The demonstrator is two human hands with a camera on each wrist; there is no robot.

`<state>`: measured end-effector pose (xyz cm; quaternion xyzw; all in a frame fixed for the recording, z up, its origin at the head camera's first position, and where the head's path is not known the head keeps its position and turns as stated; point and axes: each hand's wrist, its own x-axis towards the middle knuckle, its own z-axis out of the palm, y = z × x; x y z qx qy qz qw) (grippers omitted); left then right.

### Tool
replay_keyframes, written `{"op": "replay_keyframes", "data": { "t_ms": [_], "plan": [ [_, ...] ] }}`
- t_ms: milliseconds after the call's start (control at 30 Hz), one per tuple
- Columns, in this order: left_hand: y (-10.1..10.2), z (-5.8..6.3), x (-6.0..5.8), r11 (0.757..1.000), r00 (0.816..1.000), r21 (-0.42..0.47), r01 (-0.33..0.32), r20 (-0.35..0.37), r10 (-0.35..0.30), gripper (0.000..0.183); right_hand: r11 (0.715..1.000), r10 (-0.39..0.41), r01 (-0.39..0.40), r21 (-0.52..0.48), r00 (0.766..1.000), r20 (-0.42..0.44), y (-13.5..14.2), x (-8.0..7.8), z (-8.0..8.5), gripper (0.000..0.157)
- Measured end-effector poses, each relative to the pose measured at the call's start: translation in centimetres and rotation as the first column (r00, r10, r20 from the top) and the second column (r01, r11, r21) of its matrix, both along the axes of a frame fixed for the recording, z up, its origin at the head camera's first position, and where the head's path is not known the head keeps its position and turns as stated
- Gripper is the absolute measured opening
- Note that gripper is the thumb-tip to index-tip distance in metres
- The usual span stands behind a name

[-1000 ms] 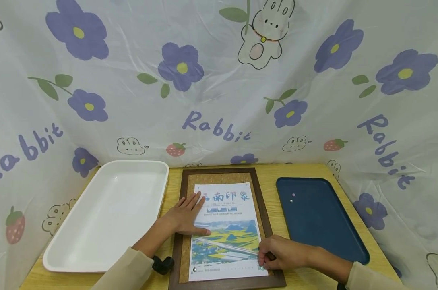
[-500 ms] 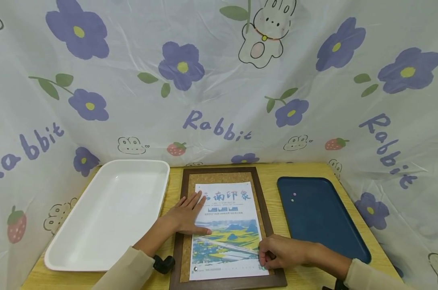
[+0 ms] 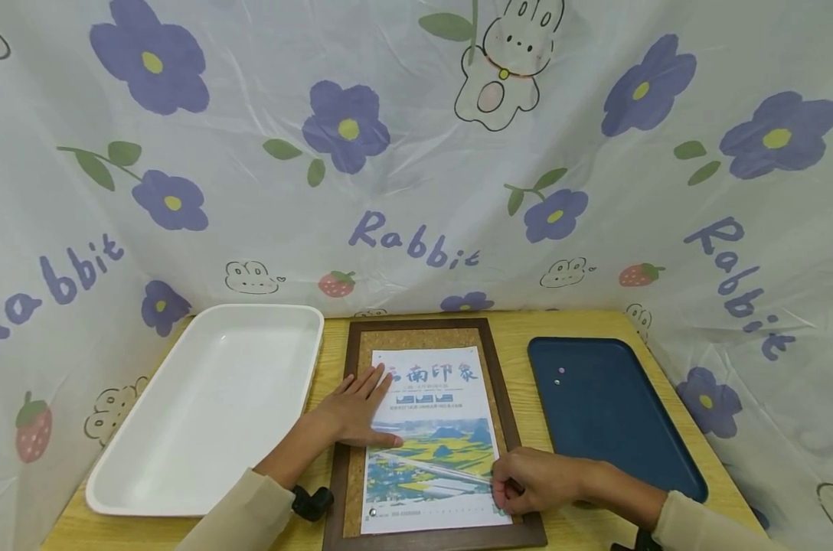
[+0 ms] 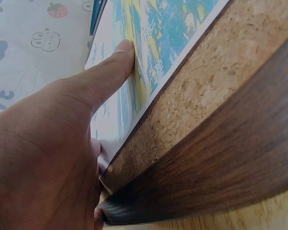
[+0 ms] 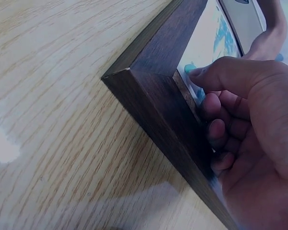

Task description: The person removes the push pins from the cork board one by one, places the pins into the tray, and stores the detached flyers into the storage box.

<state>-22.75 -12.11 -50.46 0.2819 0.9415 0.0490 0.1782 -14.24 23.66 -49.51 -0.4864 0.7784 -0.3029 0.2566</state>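
A printed poster with a landscape and blue characters lies on a brown-framed cork board. My left hand rests flat across the poster's left edge, fingers spread; the left wrist view shows its thumb on the paper. At the poster's lower right corner, my right hand has its fingers curled, with thumb and forefinger at what looks like a small green thumbtack. The tack is mostly hidden in the head view. A silver thumbtack sits at the lower left corner; small dots show at the top corners.
To the left stands a deep white tray. A dark blue tray on the right carries a pink thumbtack and a silver one. Behind the wooden table hangs a rabbit-print curtain.
Both hands keep nearly the same place on the poster. The right thumb and fingers shift very slightly at the lower right corner, where less of the green spot shows now.
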Motion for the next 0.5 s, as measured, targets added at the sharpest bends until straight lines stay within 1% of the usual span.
{"op": "replay_keyframes", "data": {
  "t_ms": [133, 200, 367, 500],
  "plan": [
    [0.02, -0.02, -0.01, 1.0, 1.0, 0.004, 0.008, 0.012, -0.008, 0.124, 1.0, 0.005, -0.005, -0.002, 0.999, 0.039, 0.08, -0.01, -0.01, 0.013],
    [0.02, -0.1, -0.06, 1.0, 1.0, -0.001, 0.01, 0.014, -0.01, 0.125, 1.0, -0.002, 0.003, -0.01, 0.995, 0.095, 0.19, -0.04, 0.04, 0.012],
    [-0.01, -0.56, -0.28, 1.0, 1.0, -0.025, -0.003, -0.007, 0.002, 0.123, 0.997, -0.045, 0.059, -0.053, 0.97, 0.24, 0.65, -0.17, 0.22, 0.01],
    [-0.04, -0.83, -0.48, 1.0, 1.0, -0.018, -0.01, -0.012, 0.009, 0.123, 0.992, -0.061, 0.09, -0.086, 0.954, 0.292, 0.97, -0.32, 0.11, 0.01]
  ]
}}
